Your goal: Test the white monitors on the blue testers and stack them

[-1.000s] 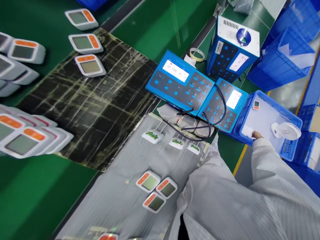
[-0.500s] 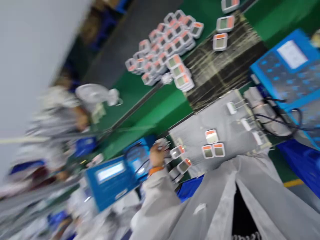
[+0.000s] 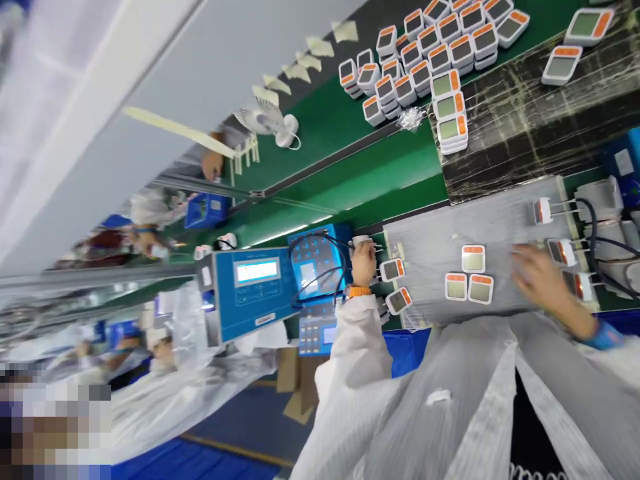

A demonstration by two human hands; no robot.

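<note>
My left hand (image 3: pixel 363 263) is closed over a white block with metal pins (image 3: pixel 362 241) at the mat's left edge; its fingers partly hide it. Just right of that hand, one white display unit with an orange strip (image 3: pixel 393 269) sits at the pins, and another display unit (image 3: pixel 399 301) lies below it. My right hand (image 3: pixel 540 277), slightly blurred, hovers over the right of the grey mat (image 3: pixel 425 233), fingers stretched out and nothing visible in them. Beside it, a display unit (image 3: pixel 561 253) is on pins. Three loose units (image 3: pixel 473 259) lie mid-mat.
Stacked display units (image 3: pixel 430 57) stand on the green bench (image 3: pixel 350 193) beyond a dark film-wrapped board (image 3: pixel 500 140). Blue instruments (image 3: pixel 257 293) with cables flank the left. A small white fan (image 3: pixel 267 121) is farther back. Co-workers' hands (image 3: pixel 213 163) show at far left.
The view has swung left and sharpened. My right hand has come into view over the mat's right side. My left hand stays at the white block; the three loose units keep their places.
</note>
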